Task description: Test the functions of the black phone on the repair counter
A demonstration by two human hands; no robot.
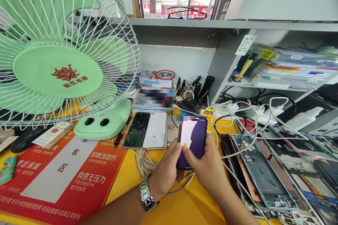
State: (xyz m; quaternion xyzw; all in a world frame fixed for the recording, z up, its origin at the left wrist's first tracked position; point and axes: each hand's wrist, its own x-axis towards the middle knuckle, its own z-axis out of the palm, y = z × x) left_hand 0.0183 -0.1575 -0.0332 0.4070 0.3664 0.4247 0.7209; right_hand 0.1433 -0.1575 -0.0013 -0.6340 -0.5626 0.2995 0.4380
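Note:
Both my hands hold a black-framed smartphone above the yellow counter, its lit screen showing pale and dark purple. My left hand, with a steel wristwatch on its wrist, cradles the phone's lower left side. My right hand grips the right side, its thumb resting on the screen. Just beyond the hands lie a cracked black phone, a white phone and a gold phone. White charging cables run beneath my hands.
A green electric fan stands at the left, over a red printed counter mat. Phone frames and parts cover the right side. A black computer mouse lies far left. A shelf spans above boxes, tape and tangled cables.

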